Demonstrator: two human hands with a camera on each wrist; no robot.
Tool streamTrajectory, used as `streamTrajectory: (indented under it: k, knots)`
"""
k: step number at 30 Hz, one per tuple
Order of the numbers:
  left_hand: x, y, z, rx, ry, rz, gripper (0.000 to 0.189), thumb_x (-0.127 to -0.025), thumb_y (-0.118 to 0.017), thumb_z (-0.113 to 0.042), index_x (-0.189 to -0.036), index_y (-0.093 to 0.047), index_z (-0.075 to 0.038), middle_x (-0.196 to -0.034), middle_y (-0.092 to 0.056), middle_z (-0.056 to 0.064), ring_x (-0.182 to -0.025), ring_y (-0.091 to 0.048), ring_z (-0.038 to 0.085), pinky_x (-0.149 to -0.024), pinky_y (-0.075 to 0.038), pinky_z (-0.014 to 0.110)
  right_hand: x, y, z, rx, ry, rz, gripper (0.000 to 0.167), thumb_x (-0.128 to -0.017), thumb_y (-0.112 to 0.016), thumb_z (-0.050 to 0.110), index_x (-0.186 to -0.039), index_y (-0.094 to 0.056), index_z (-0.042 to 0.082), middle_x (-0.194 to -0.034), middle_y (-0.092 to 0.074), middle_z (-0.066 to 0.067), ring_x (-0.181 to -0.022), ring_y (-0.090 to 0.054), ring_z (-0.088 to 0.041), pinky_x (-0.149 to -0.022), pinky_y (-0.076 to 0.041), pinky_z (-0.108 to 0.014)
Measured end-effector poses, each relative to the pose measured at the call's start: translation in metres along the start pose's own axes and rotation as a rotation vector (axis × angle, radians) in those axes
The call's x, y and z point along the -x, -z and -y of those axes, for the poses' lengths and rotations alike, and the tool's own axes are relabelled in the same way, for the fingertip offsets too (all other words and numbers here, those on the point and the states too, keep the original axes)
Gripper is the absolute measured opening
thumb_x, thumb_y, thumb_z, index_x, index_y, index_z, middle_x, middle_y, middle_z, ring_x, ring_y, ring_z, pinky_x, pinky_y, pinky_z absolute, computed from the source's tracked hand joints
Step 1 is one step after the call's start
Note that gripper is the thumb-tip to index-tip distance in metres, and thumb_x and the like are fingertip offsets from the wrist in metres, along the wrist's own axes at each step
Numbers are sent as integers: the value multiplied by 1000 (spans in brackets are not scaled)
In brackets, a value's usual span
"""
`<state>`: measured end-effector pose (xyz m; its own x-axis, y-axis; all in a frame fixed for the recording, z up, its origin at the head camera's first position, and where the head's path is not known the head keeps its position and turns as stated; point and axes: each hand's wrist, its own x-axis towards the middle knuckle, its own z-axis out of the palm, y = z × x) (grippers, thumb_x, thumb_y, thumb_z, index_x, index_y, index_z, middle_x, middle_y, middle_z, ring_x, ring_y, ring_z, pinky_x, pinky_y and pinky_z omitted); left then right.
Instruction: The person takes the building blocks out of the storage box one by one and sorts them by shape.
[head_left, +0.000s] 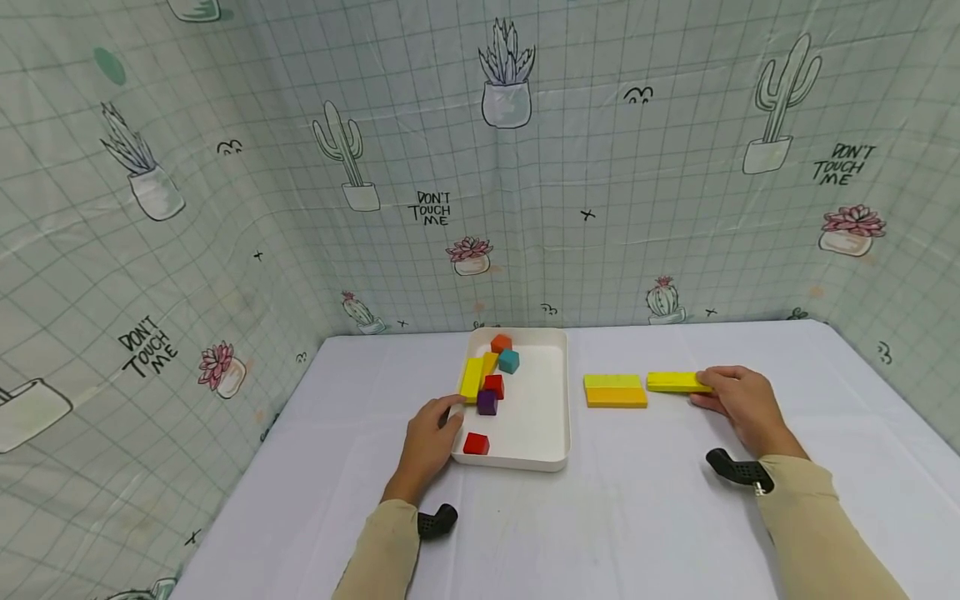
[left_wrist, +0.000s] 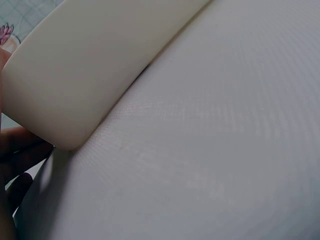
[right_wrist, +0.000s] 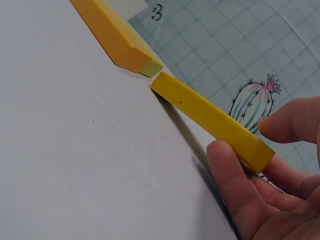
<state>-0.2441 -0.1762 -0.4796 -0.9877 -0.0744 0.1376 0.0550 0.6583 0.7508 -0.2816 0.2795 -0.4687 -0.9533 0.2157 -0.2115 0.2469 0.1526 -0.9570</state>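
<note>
Fronting cactus-print cloth (head_left: 592,167), the surface (head_left: 600,525) carries blocks (head_left: 487,403) in a tray (head_left: 534,417) the left hand (head_left: 424,442) grips, and a yellow-orange piece (head_left: 616,391) beside a yellow bar (head_left: 672,382) the right hand (head_left: 746,407) pinches.

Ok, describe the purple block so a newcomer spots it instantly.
On the white table, find the white tray. Inside, near the left hand, the purple block sits just in front of a red block; nothing else there is purple.
</note>
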Motion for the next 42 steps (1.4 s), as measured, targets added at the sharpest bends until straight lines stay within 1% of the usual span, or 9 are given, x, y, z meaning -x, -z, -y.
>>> streamTrajectory:
  k: [7, 11, 21, 23, 27, 30, 36, 39, 42]
  knots:
    - [0, 0, 1, 8, -12, -9, 32, -100, -58, -22, -131, -67, -20, -135, -60, 6, -132, -50, 28, -110, -39, 53, 0, -1, 0, 14, 23, 19, 61, -103, -52, 26, -151, -35, -7, -153, -32, -29, -123, -50, -31, -86, -55, -24]
    - [0, 0, 1, 9, -11, -6, 32, -100, -58, -23, -131, -67, -20, -136, -60, 5, -133, -50, 28, -110, -39, 53, -2, -1, -1, 53, 31, 13, 57, -104, -50, 21, -152, -35, -6, -154, -31, -30, -122, -50, -29, -85, -55, -23]
    - [0, 1, 2, 15, -28, -2, 32, -100, -58, -22, -132, -66, -21, -129, -63, 5, -127, -53, 27, -108, -41, 51, 1, -3, 2, 179, 57, -20, 56, -102, -53, 24, -150, -40, -3, -151, -37, -30, -118, -53, -30, -73, -55, -15]
    - [0, 1, 2, 15, -22, -2, 33, -100, -58, -23, -132, -66, -21, -129, -63, 5, -127, -53, 26, -108, -42, 51, 1, -2, 3, 231, 65, -14, 58, -100, -54, 23, -151, -40, -1, -150, -39, -29, -115, -56, -31, -71, -54, -15]
    - [-1, 0, 2, 16, -7, -3, 33, -100, -59, -23, -132, -66, -22, -131, -62, 5, -128, -52, 27, -108, -42, 51, 1, -1, 3, 384, 124, -3, 61, -96, -55, 19, -151, -39, -1, -146, -45, -30, -106, -63, -31, -76, -51, -23]
    - [0, 0, 2, 16, -2, -2, 33, -100, -58, -23, -132, -66, -22, -132, -61, 5, -129, -52, 27, -108, -41, 51, 2, -4, 3, 472, 177, -16, 61, -93, -54, 17, -149, -42, -4, -141, -49, -31, -100, -63, -32, -78, -51, -32]
    - [1, 1, 1, 19, -1, 2, 33, -101, -58, -24, -132, -66, -22, -133, -61, 4, -130, -51, 26, -109, -40, 51, 2, -8, 3, 501, 188, -37, 59, -92, -54, 13, -146, -43, -9, -137, -50, -32, -100, -58, -35, -81, -52, -40]
    - [1, 1, 0, 23, 1, 2, 33, -100, -58, -24, -132, -66, -22, -134, -61, 4, -131, -51, 27, -110, -40, 52, 2, -10, 3, 501, 191, -44, 58, -93, -54, 13, -145, -43, -9, -138, -49, -32, -106, -56, -39, -89, -52, -50]
    - [1, 1, -1, 20, 4, 5, 33, -100, -57, -24, -132, -66, -22, -136, -60, 5, -132, -50, 27, -110, -39, 52, 2, -11, 3, 516, 207, -56, 57, -93, -54, 13, -144, -43, -10, -138, -48, -33, -115, -51, -43, -97, -47, -58]
